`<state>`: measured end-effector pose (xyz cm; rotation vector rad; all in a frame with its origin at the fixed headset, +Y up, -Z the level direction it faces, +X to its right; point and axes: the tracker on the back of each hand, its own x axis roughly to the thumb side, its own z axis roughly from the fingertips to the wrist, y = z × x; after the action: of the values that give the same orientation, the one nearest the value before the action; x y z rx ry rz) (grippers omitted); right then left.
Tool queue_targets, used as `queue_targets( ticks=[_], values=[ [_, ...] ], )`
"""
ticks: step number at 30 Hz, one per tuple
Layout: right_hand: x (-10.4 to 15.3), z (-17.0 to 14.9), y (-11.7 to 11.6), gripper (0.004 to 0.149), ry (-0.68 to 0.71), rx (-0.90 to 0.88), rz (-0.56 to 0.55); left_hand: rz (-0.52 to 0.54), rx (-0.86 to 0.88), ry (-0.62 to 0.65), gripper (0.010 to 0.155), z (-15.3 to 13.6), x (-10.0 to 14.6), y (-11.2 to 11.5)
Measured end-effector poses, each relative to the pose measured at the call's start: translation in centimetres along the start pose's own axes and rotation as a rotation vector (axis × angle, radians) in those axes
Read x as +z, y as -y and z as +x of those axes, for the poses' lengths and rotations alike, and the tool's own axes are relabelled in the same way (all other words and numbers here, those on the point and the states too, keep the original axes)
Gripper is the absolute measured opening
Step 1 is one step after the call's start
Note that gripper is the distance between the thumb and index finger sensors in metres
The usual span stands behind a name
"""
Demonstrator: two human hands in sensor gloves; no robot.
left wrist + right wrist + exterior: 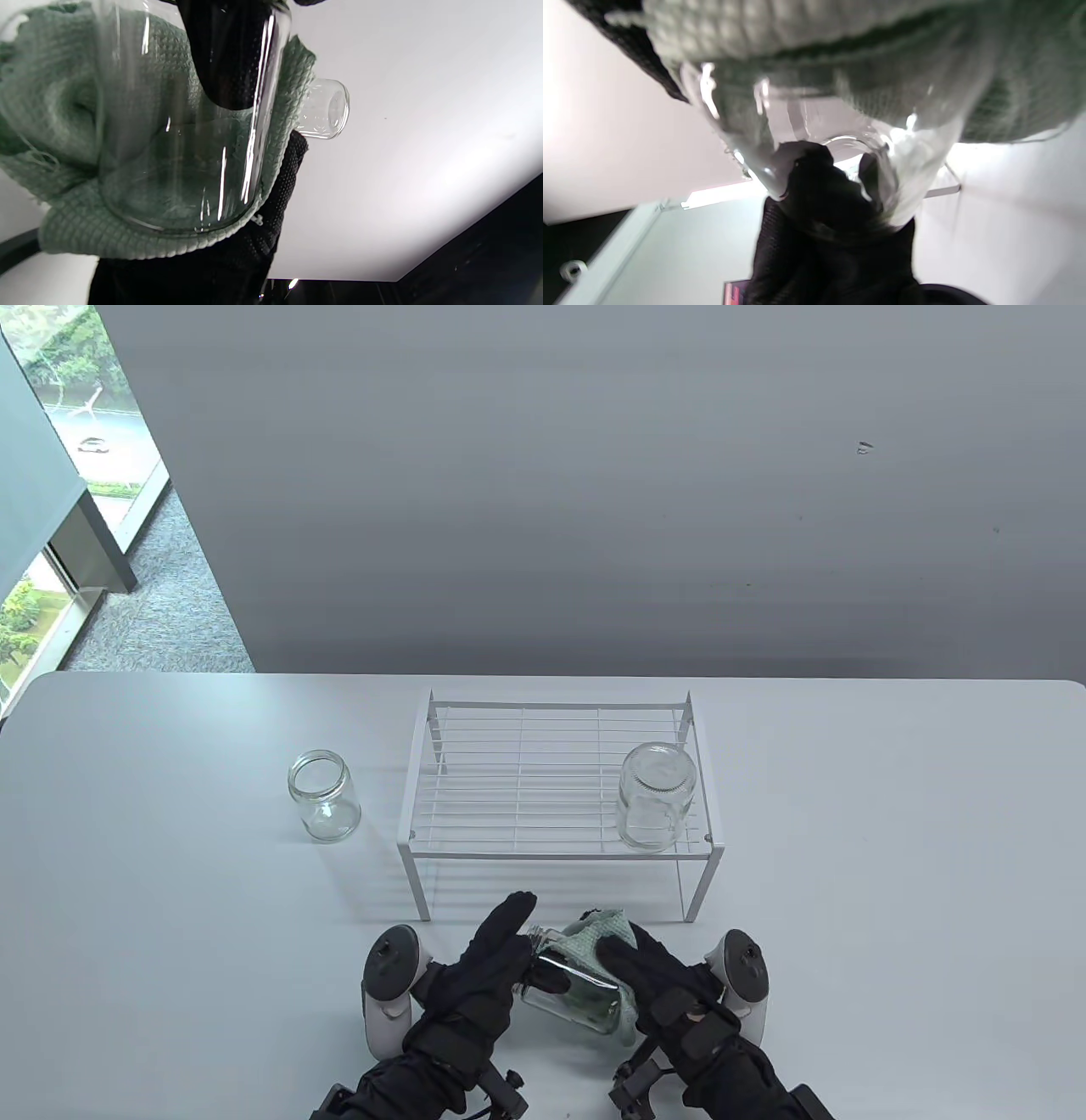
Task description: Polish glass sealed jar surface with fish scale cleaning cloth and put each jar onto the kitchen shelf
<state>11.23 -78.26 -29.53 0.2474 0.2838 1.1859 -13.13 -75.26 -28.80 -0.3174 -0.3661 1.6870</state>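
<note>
A pale surface (170,950) fills the lower half of the table view. At its middle stands a white wire kitchen shelf (556,780), and on the right end of the shelf's top rests one glass jar (655,797). A second, open-mouthed jar (324,796) stands upright on the surface just left of the shelf, apart from it. At the bottom centre of the frame, in front of the shelf, both gloved hands hold a third jar (570,988) tilted on its side, its threaded mouth pointing to the upper left. The left hand (488,976) has at least one finger pushed into the jar's mouth, seen through the glass in the left wrist view, while another finger points straight out towards the shelf. The right hand (657,984) is curled over the jar's far side, pressing a green fish scale cleaning cloth (602,937) against the glass; the cloth wraps round the jar's base and side, with an edge sticking up near the shelf's front legs. The right wrist view is blurred, showing only cloth over glass.
</note>
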Motion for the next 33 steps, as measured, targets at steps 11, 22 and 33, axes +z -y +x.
queue_targets(
  ticks=[11, 22, 33],
  values=[
    [0.3, -2.0, -1.9, 0.083, -0.04, -0.364, 0.046, 0.001, 0.226, 0.022, 0.063, -0.2, 0.0, 0.3],
    [0.7, -0.7, -0.7, 0.069, 0.087, -0.437, -0.094, -0.163, -0.095, 0.144, 0.064, 1.5, -0.2, 2.4],
    [0.6, 2.6, 0.6, 0.063, 0.298, 0.105, -0.087, -0.056, -0.046, 0.072, 0.064, 1.0, 0.2, 1.6]
  ],
)
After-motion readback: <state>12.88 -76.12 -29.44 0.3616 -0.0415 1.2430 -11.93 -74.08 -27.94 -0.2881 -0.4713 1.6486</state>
